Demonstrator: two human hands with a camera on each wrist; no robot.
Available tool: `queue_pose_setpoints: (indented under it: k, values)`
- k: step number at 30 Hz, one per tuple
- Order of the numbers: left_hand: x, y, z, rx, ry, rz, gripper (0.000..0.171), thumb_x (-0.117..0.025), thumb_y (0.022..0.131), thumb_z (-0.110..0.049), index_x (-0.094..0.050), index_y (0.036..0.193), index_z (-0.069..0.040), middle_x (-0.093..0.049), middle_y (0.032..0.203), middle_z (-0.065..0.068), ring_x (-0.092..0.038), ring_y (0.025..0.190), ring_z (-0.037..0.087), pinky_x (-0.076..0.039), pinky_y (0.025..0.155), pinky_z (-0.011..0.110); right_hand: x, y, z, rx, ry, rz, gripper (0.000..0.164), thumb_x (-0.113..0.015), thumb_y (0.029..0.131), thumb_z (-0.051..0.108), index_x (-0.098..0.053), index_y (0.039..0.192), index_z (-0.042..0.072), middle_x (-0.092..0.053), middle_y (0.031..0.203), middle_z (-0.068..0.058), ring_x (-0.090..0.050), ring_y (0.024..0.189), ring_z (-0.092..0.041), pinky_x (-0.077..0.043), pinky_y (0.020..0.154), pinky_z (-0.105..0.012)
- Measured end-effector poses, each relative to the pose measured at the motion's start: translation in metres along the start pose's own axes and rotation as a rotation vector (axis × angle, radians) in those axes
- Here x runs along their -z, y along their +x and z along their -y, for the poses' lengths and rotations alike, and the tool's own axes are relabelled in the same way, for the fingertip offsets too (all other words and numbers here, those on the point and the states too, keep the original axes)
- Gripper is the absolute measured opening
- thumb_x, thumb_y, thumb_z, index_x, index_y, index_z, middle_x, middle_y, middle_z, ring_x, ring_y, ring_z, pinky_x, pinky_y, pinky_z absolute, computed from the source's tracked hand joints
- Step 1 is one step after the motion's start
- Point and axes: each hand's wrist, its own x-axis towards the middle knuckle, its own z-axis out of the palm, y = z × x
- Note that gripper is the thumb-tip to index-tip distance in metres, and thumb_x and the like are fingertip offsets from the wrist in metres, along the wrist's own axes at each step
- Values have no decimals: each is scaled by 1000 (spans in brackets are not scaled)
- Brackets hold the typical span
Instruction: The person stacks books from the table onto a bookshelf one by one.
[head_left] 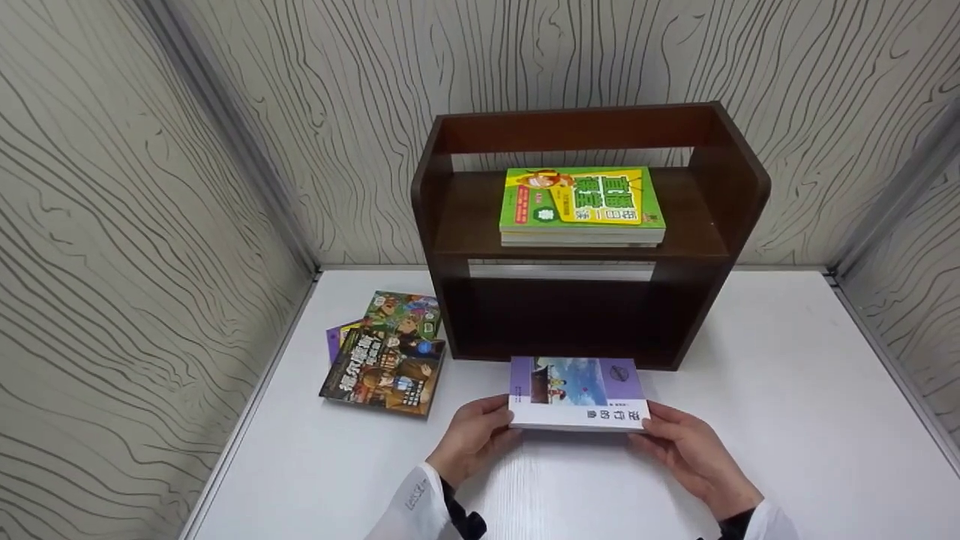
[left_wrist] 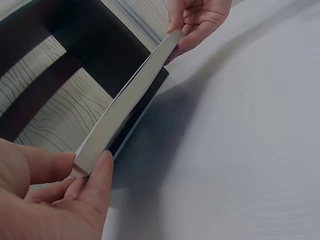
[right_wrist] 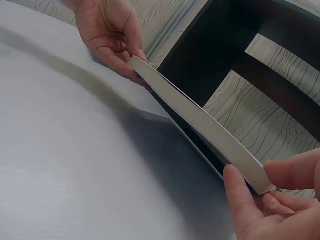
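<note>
Both hands hold a purple and white book with a boat picture on its cover, just in front of the dark wooden shelf. My left hand pinches its left near corner, thumb on top and fingers beneath. At the right near corner my right hand grips it the same way. Seen from the left wrist, the book's page edge spans between the two hands, with a shadow on the table under it. The right wrist view shows the page edge bowed slightly, raised above the white tabletop.
On the shelf's upper board lies a stack of green and yellow books. Left of the shelf, several books overlap on the table, a dark comic-style one uppermost. Wood-patterned panels enclose the table at the back and sides.
</note>
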Motion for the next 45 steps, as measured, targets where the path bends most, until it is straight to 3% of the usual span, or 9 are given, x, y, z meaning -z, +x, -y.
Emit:
queue_pose_setpoints:
  k: [5, 11, 22, 31, 38, 45]
  values:
    - [-5, -14, -20, -52, 3, 55, 47, -54, 88, -1, -38, 129, 13, -56, 115, 21, -59, 98, 27, -46, 88, 39, -5, -16, 16, 39, 15, 74, 62, -54, 87, -5, -20, 139, -11, -50, 122, -21, -53, 108, -29, -38, 95, -42]
    - [-13, -33, -44, -92, -15, 104, 49, -55, 88, -2, -37, 131, 12, -54, 119, 21, -58, 101, 29, -46, 87, 37, -14, -37, 37, 79, -3, 150, 62, -55, 88, -1, -21, 139, -10, -44, 129, -22, -48, 115, -32, -38, 94, -40]
    - [-30, -59, -85, -154, 15, 179, 46, -56, 88, -3, -40, 131, 8, -54, 119, 20, -55, 107, 30, -46, 88, 36, -29, -69, 72, 257, -91, 295, 58, -48, 91, -4, -15, 137, -16, -44, 132, -20, -45, 117, -35, -37, 94, -43]
    - [-46, -85, -123, -208, 46, 218, 47, -58, 88, -4, -43, 132, 2, -51, 123, 20, -53, 109, 31, -45, 88, 38, -39, -90, 101, 375, -88, 427, 46, -42, 92, -9, -29, 136, -12, -47, 130, -20, -47, 115, -34, -36, 91, -44]
    - [-56, -94, -155, -285, 93, 253, 47, -59, 87, -4, -45, 132, -1, -50, 123, 20, -52, 110, 32, -45, 89, 37, -55, -101, 127, 441, -151, 389, 46, -43, 91, -9, -32, 135, -10, -47, 130, -21, -49, 114, -31, -40, 91, -42]
    - [-67, -91, -185, -340, 105, 250, 45, -60, 87, -7, -47, 131, -4, -51, 123, 17, -52, 110, 30, -45, 89, 36, -70, -99, 156, 485, -158, 379, 46, -47, 90, -9, -36, 134, -7, -51, 125, -20, -53, 110, -26, -42, 90, -36]
